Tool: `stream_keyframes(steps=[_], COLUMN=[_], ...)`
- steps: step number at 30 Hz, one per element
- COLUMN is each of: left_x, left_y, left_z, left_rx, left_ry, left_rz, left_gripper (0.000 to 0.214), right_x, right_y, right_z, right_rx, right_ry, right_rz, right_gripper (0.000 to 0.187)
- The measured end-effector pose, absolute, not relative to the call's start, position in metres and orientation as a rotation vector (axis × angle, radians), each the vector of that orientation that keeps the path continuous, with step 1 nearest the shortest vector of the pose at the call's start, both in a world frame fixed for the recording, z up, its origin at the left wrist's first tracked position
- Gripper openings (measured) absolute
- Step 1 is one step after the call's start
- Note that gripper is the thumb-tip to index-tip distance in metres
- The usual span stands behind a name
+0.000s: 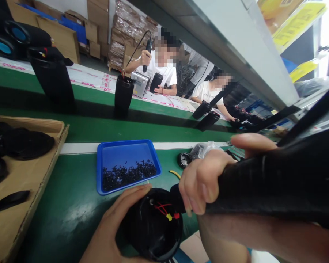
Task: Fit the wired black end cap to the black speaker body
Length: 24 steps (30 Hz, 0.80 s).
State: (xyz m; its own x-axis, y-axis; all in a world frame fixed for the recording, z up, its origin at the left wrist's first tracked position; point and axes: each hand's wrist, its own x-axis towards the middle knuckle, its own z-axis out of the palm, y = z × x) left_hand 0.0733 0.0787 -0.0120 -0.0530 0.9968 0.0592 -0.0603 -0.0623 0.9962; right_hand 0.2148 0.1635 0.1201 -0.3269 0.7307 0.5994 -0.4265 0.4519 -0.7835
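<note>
My left hand [112,230] wraps around an open black speaker housing [153,228] standing near the front of the green bench. Red wires and a yellow connector [168,216] show inside its mouth. My right hand [205,179] is closed on the thick black handle of an electric screwdriver [276,186], whose tip end reaches down to the housing's rim. Just beyond the housing lies a blue tray [126,148] holding several small black screws [127,173].
A cardboard box [30,179] with black parts sits at left. Black speaker bodies [123,95] stand on the green conveyor [98,128]. Two people across the belt work on similar units. A plastic bag and a black ring [185,159] lie right of the tray.
</note>
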Motion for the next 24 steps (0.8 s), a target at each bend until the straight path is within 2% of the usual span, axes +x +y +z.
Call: stream_keyframes(steps=[2,3,8,11,15,17,20,24], left_x=[0.073,0.073,0.074,0.075,0.073,0.071,0.068,0.083], left_y=[0.079,0.078,0.074,0.071,0.072,0.073,0.072,0.066], left_z=[-0.010,-0.009,-0.010,-0.012,-0.017,-0.021,-0.028,-0.033], left_rx=[1.188,1.185,1.116,1.083,1.107,1.183,1.298,1.277], left_ry=[1.197,1.203,1.259,1.297,1.276,1.253,1.222,1.261], left_rz=[1.303,1.301,1.305,1.274,1.249,1.243,1.249,1.298], left_gripper=[0.076,0.076,0.077,0.079,0.086,0.090,0.093,0.087], right_x=[0.215,0.216,0.217,0.216,0.213,0.212,0.212,0.221], right_y=[0.162,0.161,0.161,0.162,0.163,0.161,0.159,0.164], right_z=[0.118,0.117,0.106,0.105,0.108,0.108,0.104,0.103], right_rx=[-0.284,-0.286,-0.261,-0.273,-0.316,-0.331,-0.363,-0.365], right_ry=[-1.473,-1.459,-1.484,-1.484,-1.474,-1.431,-1.357,-1.347], right_rz=[1.191,1.173,1.085,1.051,1.015,1.037,1.017,0.997], right_gripper=[0.052,0.054,0.028,0.030,0.020,0.026,0.048,0.053])
